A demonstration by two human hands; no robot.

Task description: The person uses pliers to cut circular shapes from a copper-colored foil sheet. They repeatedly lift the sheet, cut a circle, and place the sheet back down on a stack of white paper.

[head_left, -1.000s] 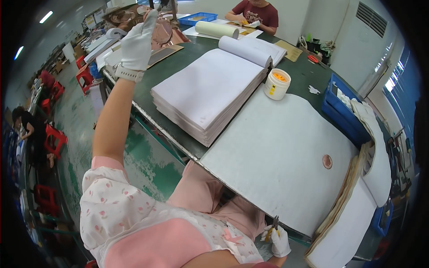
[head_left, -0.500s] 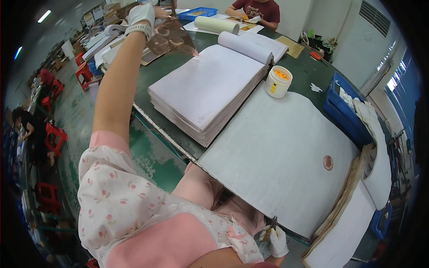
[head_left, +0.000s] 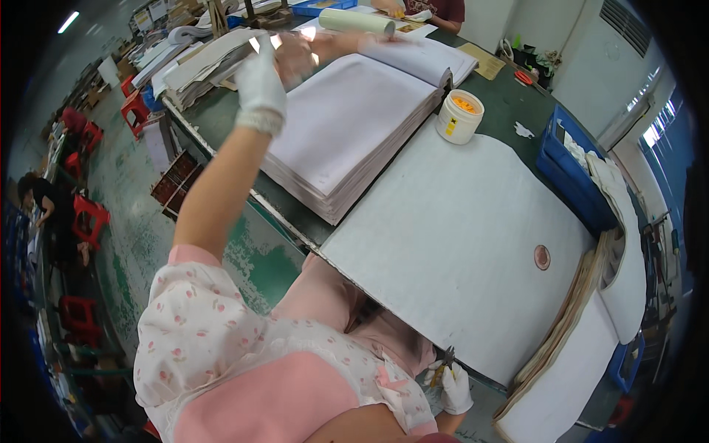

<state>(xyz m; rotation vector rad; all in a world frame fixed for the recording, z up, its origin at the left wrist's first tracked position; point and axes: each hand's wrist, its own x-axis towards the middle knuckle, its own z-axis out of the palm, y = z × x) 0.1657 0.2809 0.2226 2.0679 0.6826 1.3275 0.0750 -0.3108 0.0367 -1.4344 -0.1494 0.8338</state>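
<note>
My left hand [head_left: 261, 92], in a white glove, is raised at the far left of the table. It grips a shiny copper-coloured sheet [head_left: 294, 60], smeared by motion and flashing with reflections. Below and to the right of it lies a thick stack of white paper [head_left: 347, 118]. Low at the table's front edge, my right hand [head_left: 454, 387], also gloved in white, closes around small pliers [head_left: 445, 362] with dark jaws and yellow handles. A round copper-coloured disc [head_left: 542, 258] rests on the white board [head_left: 443, 244] covering the near tabletop.
A white tub [head_left: 459, 127] with orange contents stands behind the board. To the right are a blue bin [head_left: 565, 177] and layered sheets [head_left: 565, 332]. A paper roll [head_left: 358, 22] and red-handled scissors [head_left: 523, 78] lie farther back. Another person [head_left: 447, 9] sits across the table.
My left hand has come nearer and slightly right with the copper-coloured sheet, which now looks tilted and blurred. My right hand still holds the pliers in nearly the same place.
</note>
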